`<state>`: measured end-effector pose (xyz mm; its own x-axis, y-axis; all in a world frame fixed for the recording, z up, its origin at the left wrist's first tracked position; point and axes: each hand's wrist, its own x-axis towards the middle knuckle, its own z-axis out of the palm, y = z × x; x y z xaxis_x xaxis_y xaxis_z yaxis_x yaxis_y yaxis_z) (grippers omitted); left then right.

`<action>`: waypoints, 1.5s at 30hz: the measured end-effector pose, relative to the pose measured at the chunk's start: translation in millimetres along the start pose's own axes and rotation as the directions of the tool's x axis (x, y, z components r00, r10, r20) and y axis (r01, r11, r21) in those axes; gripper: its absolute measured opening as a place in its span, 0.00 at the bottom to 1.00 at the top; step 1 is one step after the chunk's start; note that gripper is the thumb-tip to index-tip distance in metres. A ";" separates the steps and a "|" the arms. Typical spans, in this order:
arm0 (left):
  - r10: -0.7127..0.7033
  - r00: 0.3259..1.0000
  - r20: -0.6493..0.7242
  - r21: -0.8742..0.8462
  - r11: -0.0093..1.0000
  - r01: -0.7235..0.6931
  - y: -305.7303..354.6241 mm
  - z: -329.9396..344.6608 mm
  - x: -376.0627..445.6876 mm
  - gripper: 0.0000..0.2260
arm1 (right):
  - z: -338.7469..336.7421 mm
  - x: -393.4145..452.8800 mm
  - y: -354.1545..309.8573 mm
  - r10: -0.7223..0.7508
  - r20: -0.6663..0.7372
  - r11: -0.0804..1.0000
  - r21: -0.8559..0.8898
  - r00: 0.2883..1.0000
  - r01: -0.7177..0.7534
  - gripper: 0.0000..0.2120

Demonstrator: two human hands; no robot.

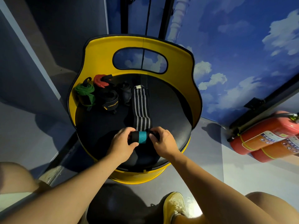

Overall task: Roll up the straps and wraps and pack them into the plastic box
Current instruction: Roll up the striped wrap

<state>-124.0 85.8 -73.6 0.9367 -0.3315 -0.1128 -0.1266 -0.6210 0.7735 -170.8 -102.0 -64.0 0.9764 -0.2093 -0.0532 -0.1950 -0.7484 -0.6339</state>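
We've got both hands, left (123,141) and right (161,140), pinching the ends of the striped wrap's (141,109) roll, its tail stretching away from us. Beyond our left hand, several straps (98,94) wait; no plastic box in sight.

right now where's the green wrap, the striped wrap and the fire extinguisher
green wrap (84,94): head view, middle of the bundle
striped wrap (142,109): head view, flat unrolled stretch
fire extinguisher (265,135): head view, red body

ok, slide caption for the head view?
Both hands roll the striped wrap on the round black seat.
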 end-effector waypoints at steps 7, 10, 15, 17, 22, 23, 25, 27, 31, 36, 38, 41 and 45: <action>0.009 0.998 0.063 0.134 0.991 -0.018 -2.5 1.7 -2.3 0.25 | 0.1 2.1 2.7 0.103 -0.018 0.995 0.017 0.995 -0.103 0.12; -0.013 0.998 0.056 0.137 0.991 0.005 -0.3 4.4 2.7 0.25 | 3.7 4.8 -1.2 0.141 -0.085 0.990 0.044 0.986 -0.137 0.10; -0.157 0.987 -0.044 -0.062 0.986 0.155 9.8 7.7 12.1 0.22 | 8.4 6.5 -4.7 0.064 -0.189 0.996 -0.048 0.980 -0.074 0.14; -0.210 0.973 -0.090 -0.167 0.967 0.194 14.4 8.6 12.6 0.20 | 6.8 5.1 -4.8 0.044 -0.125 0.997 -0.061 0.991 -0.052 0.16; -0.241 0.962 -0.125 -0.217 0.953 0.211 17.8 9.4 7.8 0.16 | 1.2 -4.0 1.2 0.020 -0.006 0.994 -0.104 1.000 -0.021 0.26; -0.238 0.964 -0.121 -0.221 0.953 0.208 17.3 9.2 6.8 0.16 | 0.5 -4.9 2.7 0.015 0.004 0.995 -0.097 1.000 -0.015 0.27; -0.221 0.972 -0.080 -0.222 0.955 0.199 16.6 8.6 2.5 0.17 | -1.9 -6.0 4.5 0.009 0.020 0.996 -0.089 1.000 -0.008 0.25; -0.204 0.979 -0.028 -0.199 0.960 0.194 13.6 7.6 -3.2 0.21 | -4.0 -8.4 4.3 -0.001 0.039 0.995 -0.097 0.999 0.005 0.23; -0.178 0.984 0.000 -0.085 0.981 0.177 2.3 2.6 -12.8 0.23 | -2.6 -18.7 2.2 -0.007 0.093 0.997 -0.071 0.996 0.014 0.21; -0.132 0.991 0.018 0.049 0.990 0.131 -2.2 -4.8 -16.6 0.19 | -1.8 -21.3 0.3 0.027 0.142 0.994 -0.108 0.990 -0.012 0.20; -0.145 0.989 0.024 0.072 0.987 0.143 -0.8 -5.2 -12.2 0.17 | -1.3 -17.9 -0.5 0.039 0.131 0.986 -0.163 0.991 -0.017 0.21; -0.166 0.985 0.036 0.104 0.981 0.162 3.8 -5.3 -4.9 0.16 | 1.1 -10.2 -0.2 0.063 0.099 0.970 -0.238 0.993 -0.038 0.25; -0.218 0.976 -0.008 0.110 0.970 0.217 7.3 -5.3 7.7 0.15 | 4.9 1.0 0.2 0.115 0.054 0.976 -0.190 0.992 -0.103 0.29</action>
<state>-116.1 82.5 -65.6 0.9443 -0.1825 -0.2738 0.0452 -0.7523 0.6573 -169.4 -99.3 -67.9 0.9510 -0.2600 -0.1674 -0.3088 -0.8289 -0.4665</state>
